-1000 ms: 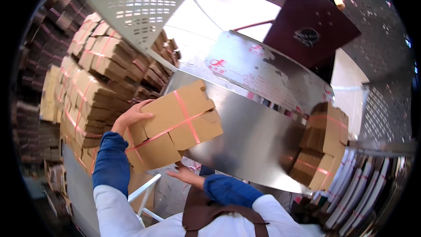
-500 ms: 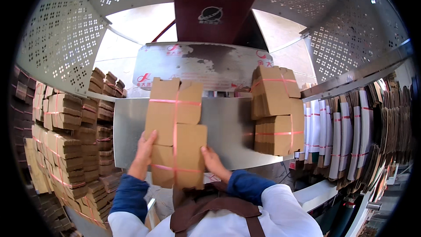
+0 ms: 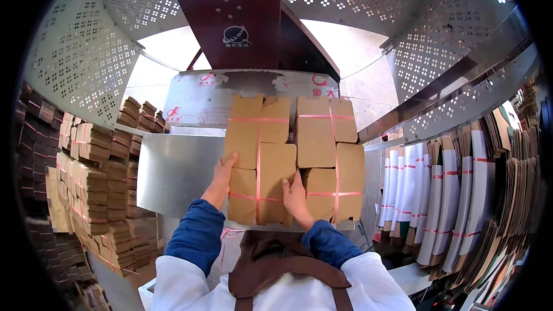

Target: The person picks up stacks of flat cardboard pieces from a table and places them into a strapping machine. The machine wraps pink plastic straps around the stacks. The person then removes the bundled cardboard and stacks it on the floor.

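Two bundles of flat brown cardboard pieces, each bound crosswise with pink strap, are side by side over the metal table (image 3: 173,170). My left hand (image 3: 220,179) presses on the left edge of the left cardboard bundle (image 3: 276,167), thumb on top. At that bundle's other side my right hand (image 3: 296,198) grips its lower right edge, between the two bundles. The left bundle is thus held from both sides. Just right of it stands the other bundle (image 3: 322,141), almost touching. The fingers under or behind the edges are partly hidden.
Strapped cardboard stacks (image 3: 89,178) rise on the left. White and brown bundled sheets (image 3: 449,190) stand upright on the right. Beyond the table are a worn metal plate (image 3: 190,103) and a dark red machine panel (image 3: 230,29). Perforated metal guards (image 3: 438,69) curve around the far side.
Both hands have carried the held bundle rightward across the table, up beside the other bundle. The gap between the two bundles has nearly closed. The whole view has also shifted.
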